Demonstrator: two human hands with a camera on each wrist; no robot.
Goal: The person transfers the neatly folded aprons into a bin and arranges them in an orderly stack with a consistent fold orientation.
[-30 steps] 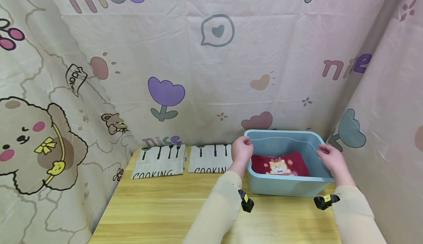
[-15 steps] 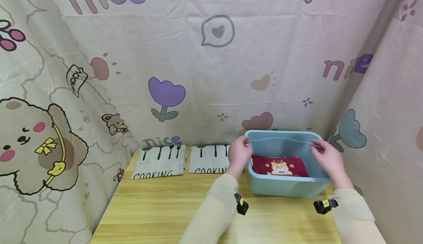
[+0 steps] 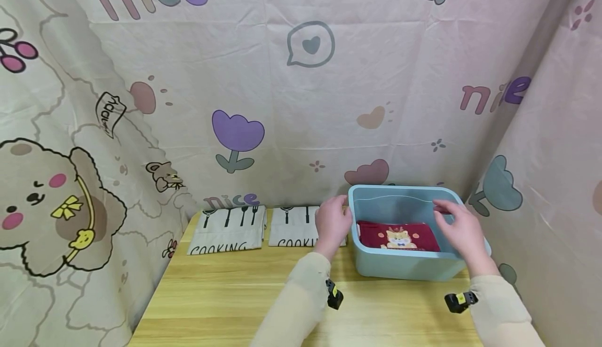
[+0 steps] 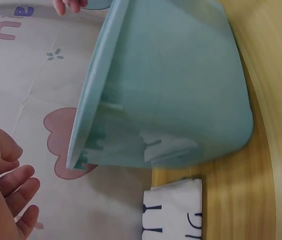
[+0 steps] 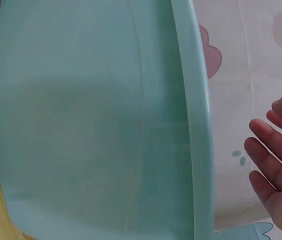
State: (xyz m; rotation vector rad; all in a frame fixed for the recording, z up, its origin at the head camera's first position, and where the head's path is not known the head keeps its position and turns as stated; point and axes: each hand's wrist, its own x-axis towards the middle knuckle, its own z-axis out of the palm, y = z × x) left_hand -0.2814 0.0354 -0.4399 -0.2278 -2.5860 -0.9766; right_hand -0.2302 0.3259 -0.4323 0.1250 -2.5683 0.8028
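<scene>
A light blue plastic bin (image 3: 406, 266) stands on the right of the table, and a folded dark red cloth with a cartoon animal print (image 3: 400, 236) lies inside it. Just left of the bin, my left hand (image 3: 333, 224) hovers over the right folded white cloth (image 3: 290, 227) and partly hides it. The left wrist view shows this hand's fingers (image 4: 20, 187) loosely bent, holding nothing, apart from the bin's rim. My right hand (image 3: 462, 232) is above the bin's right end and hides part of its rim. Its fingers (image 5: 270, 150) are relaxed and hold nothing in the right wrist view.
Another folded white cloth with "COOKING" lettering (image 3: 228, 230) lies at the table's back left. The wooden table (image 3: 226, 295) extends in front. A printed curtain (image 3: 305, 106) hangs close behind the table and at both sides.
My left hand has moved left, away from the bin's left rim. The right hand has shifted left from the right rim, over the bin's right end. The bin and cloths have stayed put.
</scene>
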